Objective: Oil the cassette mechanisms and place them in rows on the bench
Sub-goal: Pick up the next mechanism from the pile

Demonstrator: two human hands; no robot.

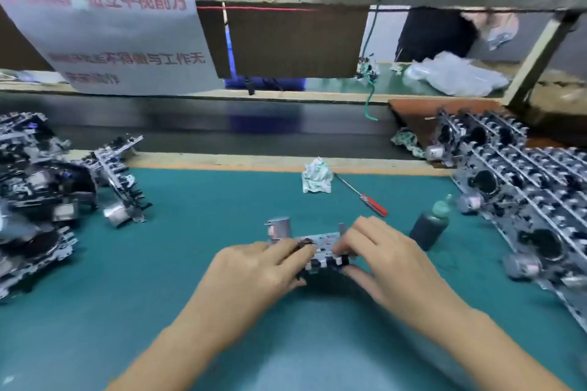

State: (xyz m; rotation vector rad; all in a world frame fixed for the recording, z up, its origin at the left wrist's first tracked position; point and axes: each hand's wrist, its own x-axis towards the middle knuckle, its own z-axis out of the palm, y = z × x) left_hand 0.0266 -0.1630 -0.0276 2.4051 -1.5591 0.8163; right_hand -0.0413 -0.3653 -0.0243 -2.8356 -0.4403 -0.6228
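Both hands, left hand (254, 267) and right hand (381, 254), grip one cassette mechanism (317, 246) between curled fingers, low over the green bench (190, 263); oil bottle (428, 225) just right, rows of mechanisms (524, 194) beyond

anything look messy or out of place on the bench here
Mostly tidy. The mechanisms on the left lie in a jumbled heap, unlike the neat rows on the right. A crumpled paper wad and a red-handled screwdriver lie loose on the green mat. No visible spill by the oil bottle.
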